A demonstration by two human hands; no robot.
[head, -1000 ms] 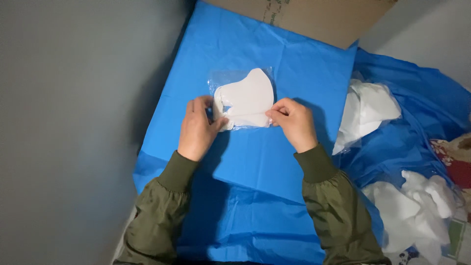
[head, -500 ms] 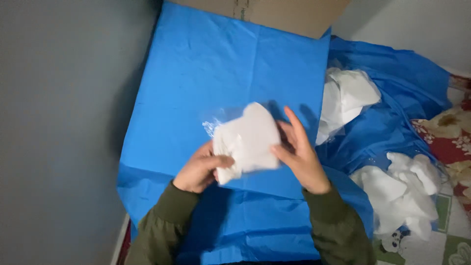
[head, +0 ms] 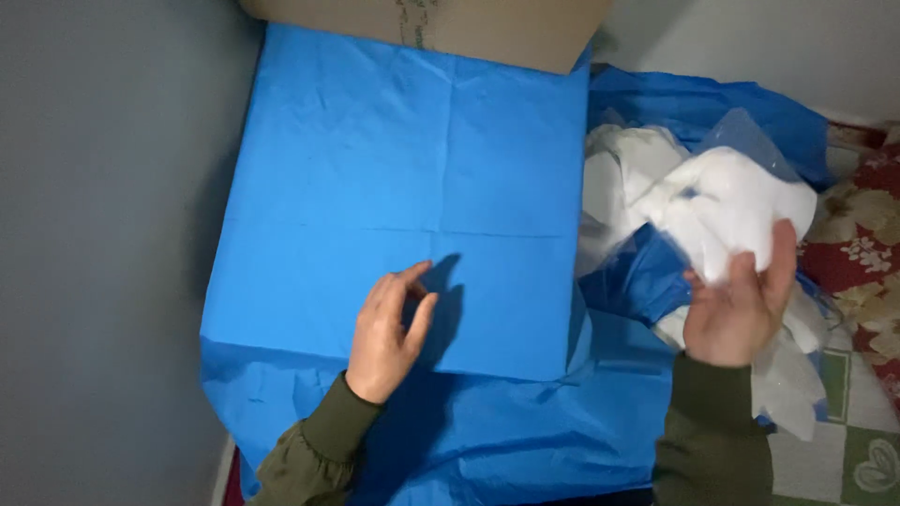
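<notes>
My right hand (head: 738, 309) holds a white fabric piece in a clear plastic bag (head: 731, 201), lifted over the right side above a heap of similar white pieces (head: 628, 173). My left hand (head: 389, 328) hovers empty, fingers loosely apart, over the near part of the blue cloth (head: 403, 169) that covers the work surface. Both arms wear olive green sleeves.
A brown cardboard box (head: 469, 28) stands at the far edge of the blue cloth. More blue cloth (head: 694, 103) lies crumpled at the right under the white pieces. A grey wall runs along the left. A floral and checked covering (head: 862, 431) shows at the right edge.
My right hand has carried the bagged white piece from the middle of the blue cloth over to the right-hand heap. My left hand has let go of it and stays over the cloth.
</notes>
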